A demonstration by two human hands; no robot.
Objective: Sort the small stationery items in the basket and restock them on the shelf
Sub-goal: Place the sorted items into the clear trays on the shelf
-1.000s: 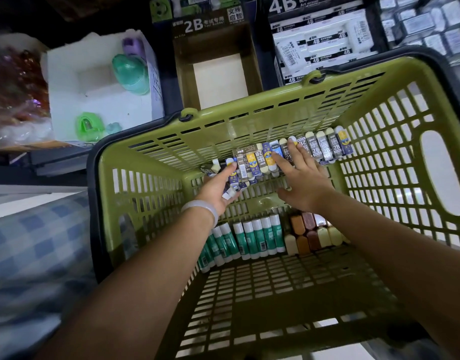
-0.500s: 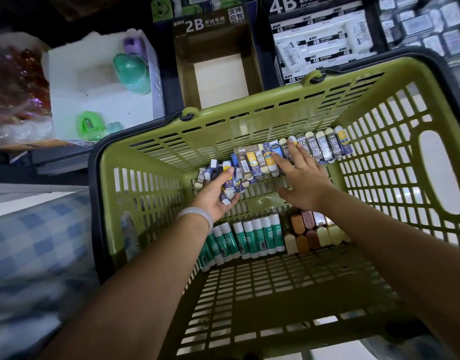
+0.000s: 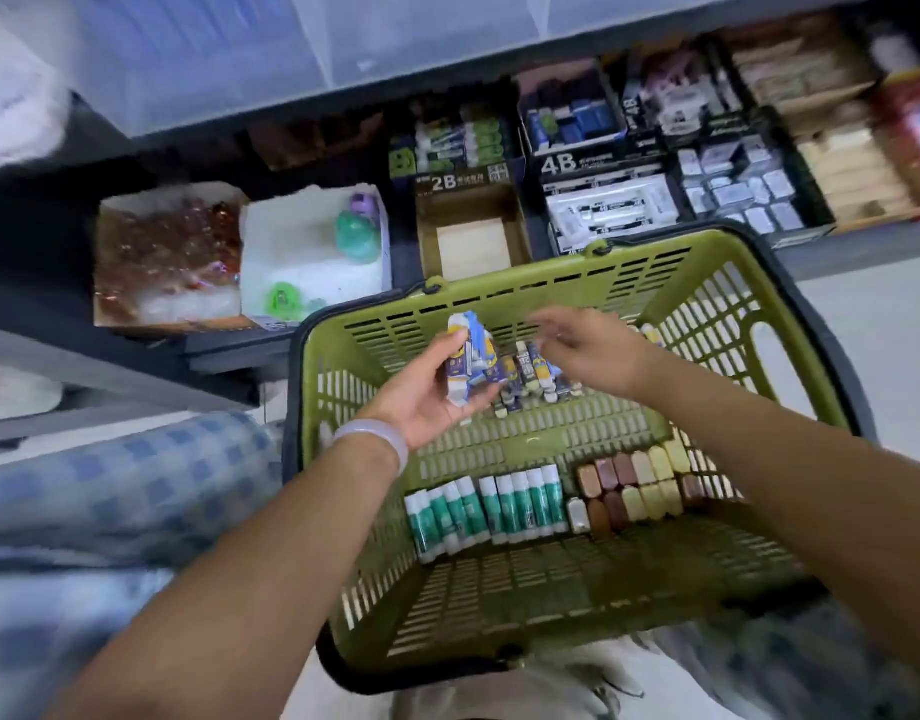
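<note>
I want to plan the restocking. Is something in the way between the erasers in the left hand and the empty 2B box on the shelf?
Nothing visible. The left hand holds the erasers above the basket's far wall; the 2B box lies open just beyond.

The olive-green slotted plastic basket (image 3: pixel 577 283) is showing a matt moulded finish, its black rim (image 3: pixel 291 407) looking like smooth plastic. The green-and-white glue sticks (image 3: pixel 486 511) are gleaming slightly, like glossy plastic. The brown and cream block erasers (image 3: pixel 637 488) are looking dull and rubbery. The small blue-and-white wrapped packets (image 3: pixel 468 356) are shining like printed paper or film; which one is unclear. The open brown 2B box (image 3: pixel 471 236) is appearing as matt cardboard. The pale bangle (image 3: pixel 375 433) is looking smooth and polished.
</note>
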